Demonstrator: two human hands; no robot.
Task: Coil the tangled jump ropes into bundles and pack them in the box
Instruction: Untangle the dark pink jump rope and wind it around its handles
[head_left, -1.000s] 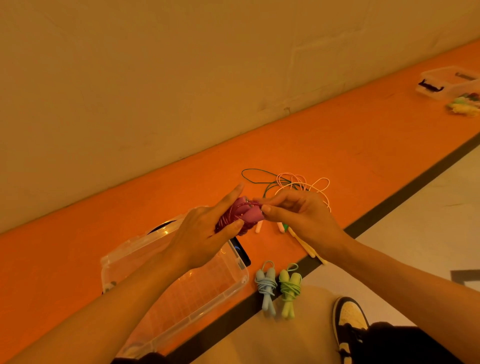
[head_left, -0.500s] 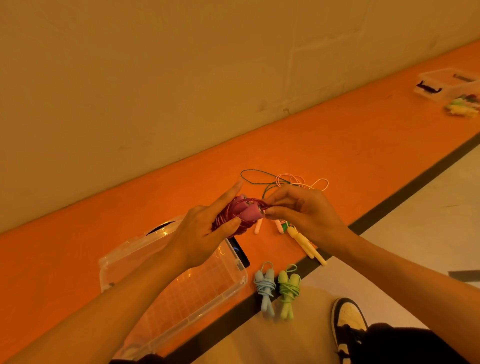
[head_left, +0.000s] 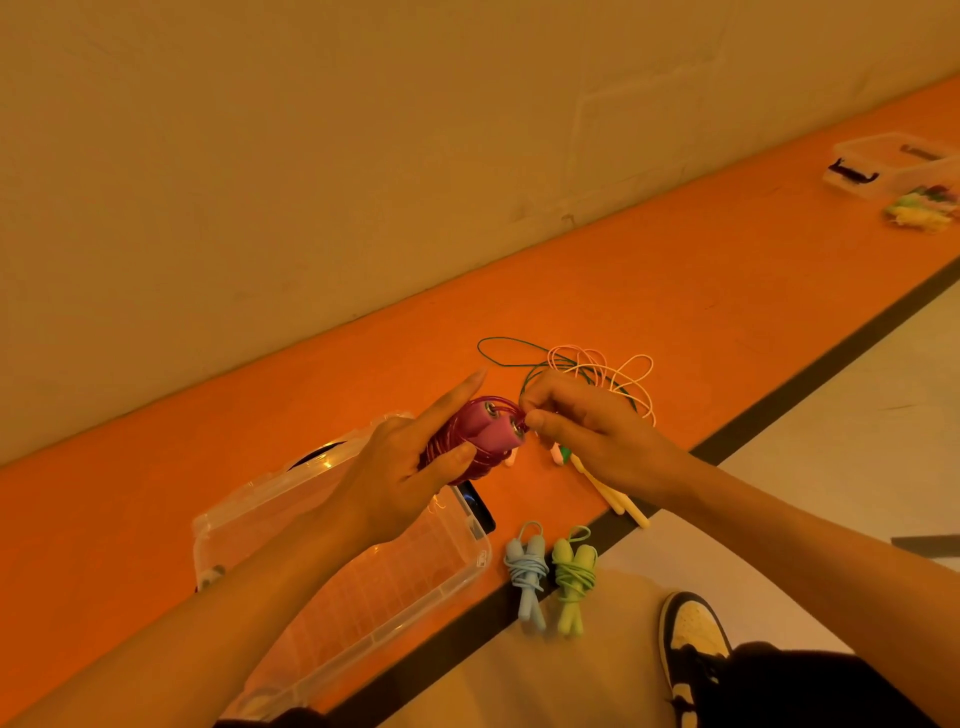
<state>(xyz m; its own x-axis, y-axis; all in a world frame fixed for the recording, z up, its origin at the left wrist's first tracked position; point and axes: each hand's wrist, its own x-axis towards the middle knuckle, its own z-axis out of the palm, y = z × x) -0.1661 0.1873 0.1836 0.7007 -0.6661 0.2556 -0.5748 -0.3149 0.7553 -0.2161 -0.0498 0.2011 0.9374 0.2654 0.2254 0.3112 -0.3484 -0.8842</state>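
Observation:
My left hand (head_left: 400, 467) grips a pink jump rope bundle (head_left: 480, 434), both handles side by side with red cord wound around them, index finger pointing out straight. My right hand (head_left: 587, 436) pinches the cord end at the handle tips. A clear plastic box (head_left: 363, 566) lies open on the orange floor under my left wrist. In front of it lie a coiled blue rope (head_left: 525, 571) and a coiled green rope (head_left: 571, 577). Behind my right hand is a tangle of pink and dark green cords (head_left: 597, 369), with cream handles (head_left: 613, 496) sticking out below.
A wall runs along the orange strip at the back. A black line (head_left: 779, 410) borders the pale floor on the right. My shoe (head_left: 696, 639) is at bottom right. Another clear box (head_left: 893, 163) with a yellow-green rope pile (head_left: 917, 210) sits far right.
My hands lifted the pink bundle slightly and turned its handle tips toward me. My right fingers shifted closer onto the cord at the tips.

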